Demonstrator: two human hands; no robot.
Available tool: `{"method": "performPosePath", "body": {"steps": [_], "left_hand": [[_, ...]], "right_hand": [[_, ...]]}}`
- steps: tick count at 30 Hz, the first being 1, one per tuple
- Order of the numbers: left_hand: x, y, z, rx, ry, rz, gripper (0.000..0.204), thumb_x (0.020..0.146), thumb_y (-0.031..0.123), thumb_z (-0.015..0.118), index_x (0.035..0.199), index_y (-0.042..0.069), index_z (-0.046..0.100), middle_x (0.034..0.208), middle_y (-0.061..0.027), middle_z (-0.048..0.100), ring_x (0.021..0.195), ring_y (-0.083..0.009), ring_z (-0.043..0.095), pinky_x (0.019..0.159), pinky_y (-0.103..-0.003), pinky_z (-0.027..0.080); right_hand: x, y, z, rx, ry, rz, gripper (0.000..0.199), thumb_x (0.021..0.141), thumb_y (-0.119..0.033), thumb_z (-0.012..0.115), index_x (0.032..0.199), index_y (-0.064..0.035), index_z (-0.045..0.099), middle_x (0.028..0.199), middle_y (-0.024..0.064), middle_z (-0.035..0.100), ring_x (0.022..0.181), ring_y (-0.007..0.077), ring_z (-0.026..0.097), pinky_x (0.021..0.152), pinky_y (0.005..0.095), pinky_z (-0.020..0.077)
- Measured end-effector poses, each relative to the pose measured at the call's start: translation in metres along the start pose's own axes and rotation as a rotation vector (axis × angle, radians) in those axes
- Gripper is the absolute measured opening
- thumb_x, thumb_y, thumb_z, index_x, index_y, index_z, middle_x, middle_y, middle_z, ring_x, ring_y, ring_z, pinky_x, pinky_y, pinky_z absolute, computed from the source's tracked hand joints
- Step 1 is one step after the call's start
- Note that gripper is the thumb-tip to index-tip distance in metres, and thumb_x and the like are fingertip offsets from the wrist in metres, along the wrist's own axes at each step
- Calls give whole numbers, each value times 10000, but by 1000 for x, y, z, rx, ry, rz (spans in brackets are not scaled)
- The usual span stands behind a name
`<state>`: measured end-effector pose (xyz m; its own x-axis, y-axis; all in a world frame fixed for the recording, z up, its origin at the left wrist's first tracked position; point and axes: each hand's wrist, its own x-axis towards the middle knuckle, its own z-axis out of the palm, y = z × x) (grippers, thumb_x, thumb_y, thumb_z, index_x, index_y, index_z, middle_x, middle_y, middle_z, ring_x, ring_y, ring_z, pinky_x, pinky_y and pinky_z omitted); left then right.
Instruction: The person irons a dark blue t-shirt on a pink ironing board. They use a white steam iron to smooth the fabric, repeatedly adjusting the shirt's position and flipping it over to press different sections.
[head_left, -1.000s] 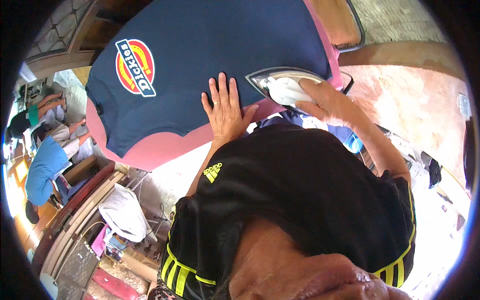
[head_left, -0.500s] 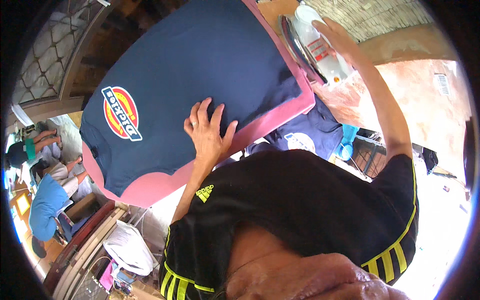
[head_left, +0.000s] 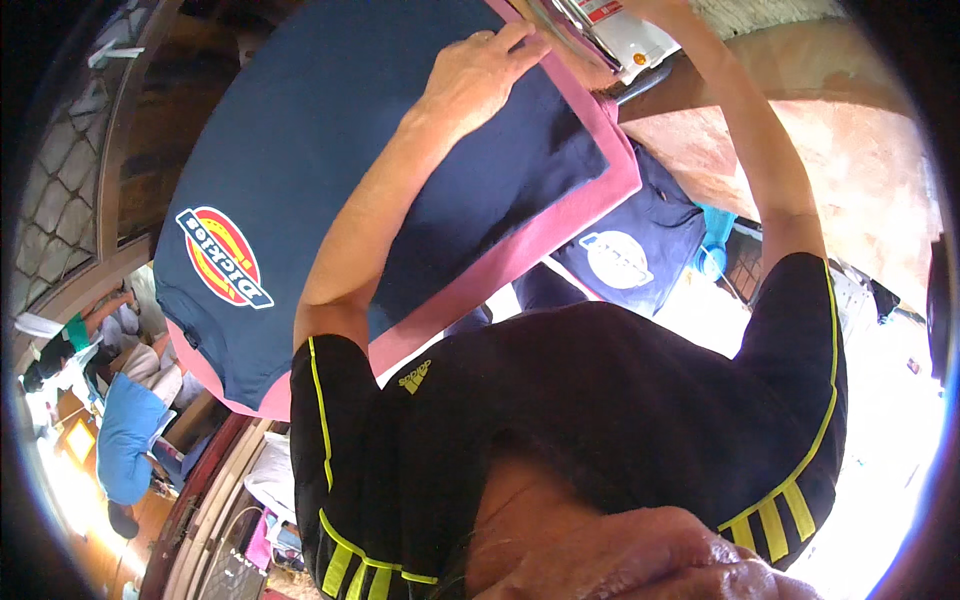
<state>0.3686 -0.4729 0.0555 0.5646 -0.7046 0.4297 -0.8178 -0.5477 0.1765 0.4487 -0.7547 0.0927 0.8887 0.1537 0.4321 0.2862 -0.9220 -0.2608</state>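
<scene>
A dark navy T-shirt (head_left: 330, 140) with a colourful oval print lies spread over a pink-covered ironing board (head_left: 470, 275). My left hand (head_left: 480, 75) is at the shirt's far right edge, thumb and fingers drawn together at the cloth; they seem to pinch it. At the top of the view, beyond the board's right edge, a white and silver iron (head_left: 632, 45) is partly cut off. My right hand (head_left: 660, 10) is at the iron's upper side, its fingers out of frame, and appears to grip it.
Below the board's right corner hangs or lies another navy shirt (head_left: 625, 255) with a pale oval print. A blue object (head_left: 712, 245) is beside it. A wall (head_left: 800, 150) rises on the right. At lower left are a person holding blue cloth (head_left: 130, 430) and a wooden frame (head_left: 200, 500).
My left hand has gone from lying flat on the shirt's near part to its far right edge, fingers now drawn in. My right hand and the iron have moved farther away.
</scene>
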Motion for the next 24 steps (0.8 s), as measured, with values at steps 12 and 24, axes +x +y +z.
{"method": "performPosePath", "body": {"steps": [12,24], "left_hand": [[6,-5,-57,-340,128,-41,57,898,72,683,951,59,697,988,-105,672,867,-328,693,727,-407,575],[-29,-18,-42,-402,380,-45,275,860,5,732,1131,23,684,1120,-149,652,1031,-329,659,895,-389,534]], "right_hand": [[-103,-115,3,1015,-598,232,376,884,-159,593,1222,2,639,1007,87,641,851,197,598,734,327,477],[-91,-122,27,284,-1408,-619,181,651,-89,679,775,38,712,859,252,719,798,390,706,680,494,549]]}}
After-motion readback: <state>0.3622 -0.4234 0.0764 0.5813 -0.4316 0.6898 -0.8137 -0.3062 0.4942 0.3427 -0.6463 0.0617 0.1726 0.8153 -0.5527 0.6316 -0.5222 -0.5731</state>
